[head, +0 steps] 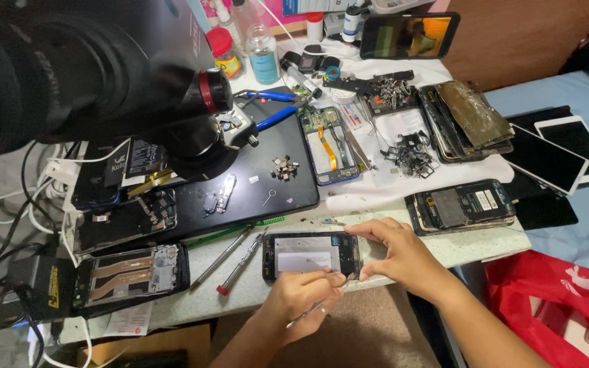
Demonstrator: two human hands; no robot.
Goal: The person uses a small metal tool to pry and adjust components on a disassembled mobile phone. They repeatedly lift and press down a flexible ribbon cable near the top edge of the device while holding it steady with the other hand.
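A lit phone screen (408, 35) stood propped at the table's far edge; two white tablets (560, 151) lay right.

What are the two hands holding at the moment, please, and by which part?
The left hand grips a thin metal tool around its shaft, tip toward the opened phone. The right hand pinches the phone's right end between its fingers.
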